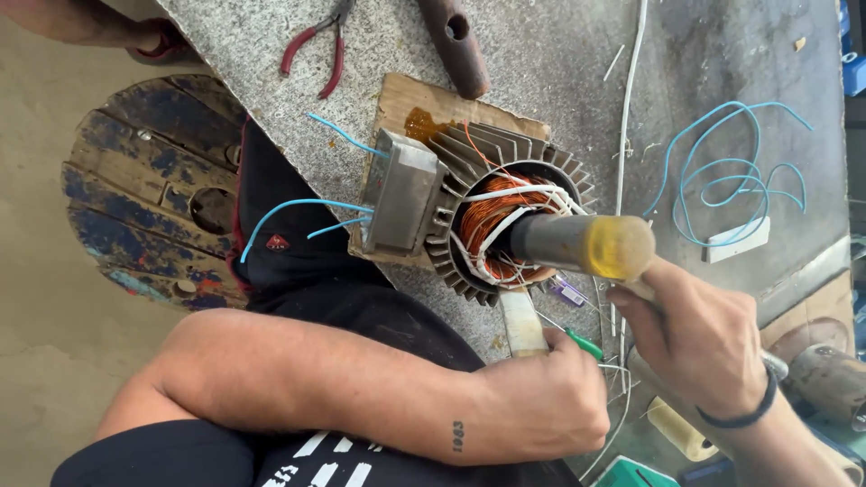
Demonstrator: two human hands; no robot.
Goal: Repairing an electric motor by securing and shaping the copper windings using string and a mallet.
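The grey finned metal motor stator with copper windings [492, 216] lies on a brown board [406, 99] in the middle of the grey stone bench [559, 54]. The right hand [699, 338] is closed around the yellow-headed mallet [586, 243], whose head is inside the stator. The left hand [550, 401] grips a pale wooden stick [521, 323] just beside the stator. Red-handled pliers [316, 50] lie near the far bench edge.

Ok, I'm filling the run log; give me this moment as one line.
left hand: grips pale stick | right hand: holds mallet at copper windings | motor stator: on wooden board
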